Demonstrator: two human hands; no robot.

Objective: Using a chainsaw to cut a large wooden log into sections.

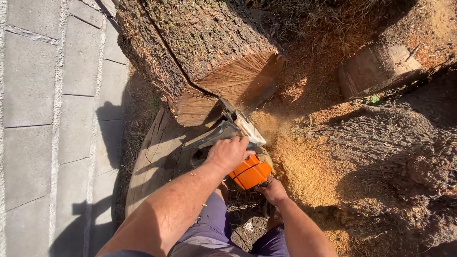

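Note:
An orange and grey chainsaw [250, 171] sits low in front of me, its bar buried in a cut in a thick rough-barked log [190, 43]. My left hand [228, 153] is closed over the saw's front handle on top. Behind the orange body, my right hand [272, 189] grips the rear handle. The cut splits the log end, showing pale fibrous wood [238, 78] on both sides. Sawdust [300, 162] sprays and piles to the right of the saw.
Grey paving slabs [52, 119] fill the left side. A worn wooden board [154, 162] lies under the log. A smaller cut log section [376, 69] lies at the upper right, and a large bark-covered trunk [404, 157] takes up the right. My knees are below the saw.

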